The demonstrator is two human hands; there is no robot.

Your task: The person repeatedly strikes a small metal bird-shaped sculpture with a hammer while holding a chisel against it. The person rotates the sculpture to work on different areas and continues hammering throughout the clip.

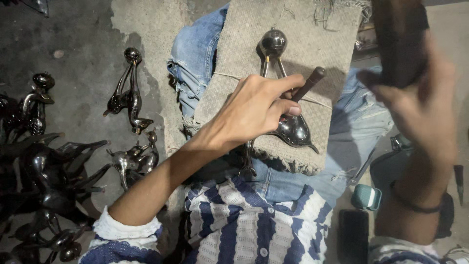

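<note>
Pinning the shiny metal figurine (pixel 288 128) against the burlap pad (pixel 312 39) on your lap, your left hand (pixel 254 110) is clenched around a dark punch-like tool (pixel 309 84), its tip angled down toward the figurine's rounded body. The figurine lies lengthwise on the pad, its ball-shaped head (pixel 272 41) at the far end and its pointed tail toward the near right edge. Your right hand (pixel 420 98) is raised high at the right, gripping a dark mallet-like block (pixel 398 41); it is blurred, so you cannot tell its exact shape.

A few things could go wrong from here, as I judge it. Your left fingers sit just beside the top of the tool, so a blow that lands off centre could catch your knuckles. The figurine's body is curved and polished, so the tool tip could skid sideways under a strike and scar the surface. The pad rests on your jeans (pixel 195 54), not on anything firm; the piece could rock or slide toward the frayed near edge if your hold loosens.

More dark metal figurines (pixel 129 93) lie on the concrete floor (pixel 83 54) to your left, well apart from the work. A small teal case (pixel 367 196) and a dark phone (pixel 353 235) lie near your right side, close enough that a dropped tool could hit them.
</note>
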